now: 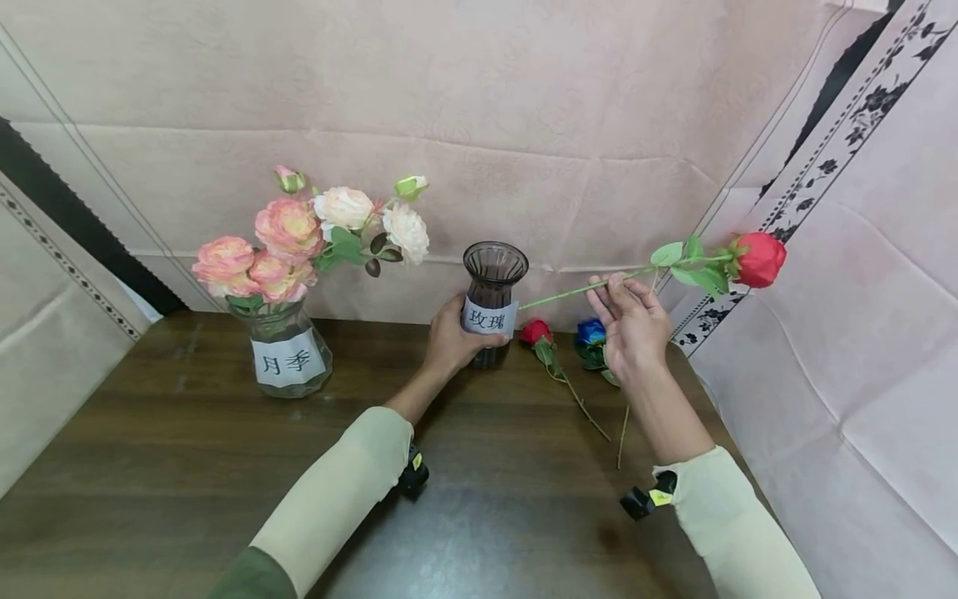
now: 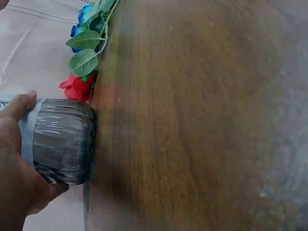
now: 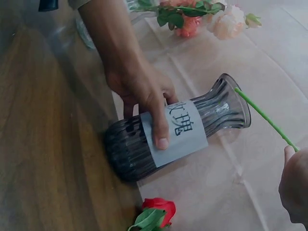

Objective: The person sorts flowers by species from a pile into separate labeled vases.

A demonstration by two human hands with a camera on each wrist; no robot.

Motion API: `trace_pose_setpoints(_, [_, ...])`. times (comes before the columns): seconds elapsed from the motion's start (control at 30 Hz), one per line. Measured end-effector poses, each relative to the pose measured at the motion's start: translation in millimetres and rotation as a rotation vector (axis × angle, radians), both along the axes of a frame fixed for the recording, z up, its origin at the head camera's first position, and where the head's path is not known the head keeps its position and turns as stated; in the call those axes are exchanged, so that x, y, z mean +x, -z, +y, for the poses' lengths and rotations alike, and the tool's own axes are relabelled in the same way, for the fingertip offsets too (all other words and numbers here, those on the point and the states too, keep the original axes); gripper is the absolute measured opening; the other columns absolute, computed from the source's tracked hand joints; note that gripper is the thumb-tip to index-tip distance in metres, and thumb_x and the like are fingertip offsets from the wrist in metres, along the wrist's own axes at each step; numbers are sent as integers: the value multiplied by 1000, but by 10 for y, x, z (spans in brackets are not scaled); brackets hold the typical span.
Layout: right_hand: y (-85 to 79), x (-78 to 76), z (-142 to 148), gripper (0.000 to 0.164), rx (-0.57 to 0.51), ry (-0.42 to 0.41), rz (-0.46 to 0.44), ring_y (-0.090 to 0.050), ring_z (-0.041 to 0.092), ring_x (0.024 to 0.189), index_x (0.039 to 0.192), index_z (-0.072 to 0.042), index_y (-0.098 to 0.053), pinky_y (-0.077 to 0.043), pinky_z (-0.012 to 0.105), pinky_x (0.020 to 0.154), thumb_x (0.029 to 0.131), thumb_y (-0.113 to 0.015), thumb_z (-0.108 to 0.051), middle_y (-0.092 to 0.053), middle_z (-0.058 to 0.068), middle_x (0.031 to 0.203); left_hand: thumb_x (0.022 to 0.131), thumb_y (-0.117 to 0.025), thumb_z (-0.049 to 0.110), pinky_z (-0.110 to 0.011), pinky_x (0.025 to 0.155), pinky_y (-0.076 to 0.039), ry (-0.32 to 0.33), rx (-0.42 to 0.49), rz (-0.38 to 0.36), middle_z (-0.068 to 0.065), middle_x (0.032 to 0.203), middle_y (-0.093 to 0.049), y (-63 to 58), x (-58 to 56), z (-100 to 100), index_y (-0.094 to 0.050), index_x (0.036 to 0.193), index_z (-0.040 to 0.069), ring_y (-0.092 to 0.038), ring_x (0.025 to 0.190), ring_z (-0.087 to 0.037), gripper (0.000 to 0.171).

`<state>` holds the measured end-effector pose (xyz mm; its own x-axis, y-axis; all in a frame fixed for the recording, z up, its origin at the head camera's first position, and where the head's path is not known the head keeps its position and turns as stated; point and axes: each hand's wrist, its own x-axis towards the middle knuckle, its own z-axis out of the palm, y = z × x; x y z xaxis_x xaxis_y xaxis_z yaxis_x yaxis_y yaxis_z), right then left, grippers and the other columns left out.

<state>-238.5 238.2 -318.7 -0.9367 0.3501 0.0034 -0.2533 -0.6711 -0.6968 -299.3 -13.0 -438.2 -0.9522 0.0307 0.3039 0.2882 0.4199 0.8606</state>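
My left hand (image 1: 451, 337) grips a dark, ribbed glass vase (image 1: 496, 270) around its white paper label (image 1: 490, 318). In the left wrist view the base of the vase (image 2: 65, 137) stands at the tabletop. To its right, my right hand (image 1: 636, 324) pinches the green stem of a red rose (image 1: 759, 259). The bloom points right, and the bare stem end slants down toward the vase. From the right wrist, the stem (image 3: 267, 119) tip overlaps the vase's mouth; whether it touches cannot be told.
Another red rose (image 1: 535, 333) and a blue rose (image 1: 591, 333) lie on the wooden table (image 1: 374, 532) beneath my right hand. A clear labelled vase (image 1: 293, 358) with pink and cream flowers (image 1: 288, 229) stands at left. Cloth (image 1: 524, 100) hangs behind and at both sides.
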Motion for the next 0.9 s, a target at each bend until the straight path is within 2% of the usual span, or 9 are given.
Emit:
trace_pose_setpoints(0.1, [-39,-25,-31,13,-38,10,13,-85,24,85,97,-3,-66,-69,39,90,102,-76,3,-83,11,92,78,-106,35,-55,113,-58,-4,0,1,-13,138,-76,1,10,15,-64,148,10,-72,127,-35,85])
trace_pose_setpoints(0.27, [-85,-72,-90,8,-61,39,38,-85,26,91,98,-2,-70,-68,39,95,103,-75,1,-82,12,94,77,-107,39,-54,114,-58,10,-9,1,-11,138,-77,-19,35,65,-63,151,12,-73,126,-34,90])
trace_pose_setpoints(0.47, [-114,-150,-184,8,-85,76,48,-85,28,96,100,-2,-70,-68,39,95,103,-76,1,-82,13,97,77,-107,40,-53,110,-60,28,-27,4,-9,134,-78,-26,26,113,-65,147,13,-75,122,-32,86])
trace_pose_setpoints(0.73, [-82,-257,-367,11,-40,109,92,-85,29,95,95,-5,-72,-68,42,95,103,-77,1,-82,10,93,76,-107,38,-53,113,-59,51,-33,-38,-12,137,-77,-37,21,106,-64,146,10,-74,125,-33,86])
trace_pose_setpoints(0.9, [-22,-299,-480,2,16,110,86,-85,28,97,105,-2,-74,-68,41,95,105,-75,0,-82,9,95,77,-107,38,-52,113,-59,50,-38,-60,-12,136,-76,-21,14,119,-65,146,9,-73,125,-33,86])
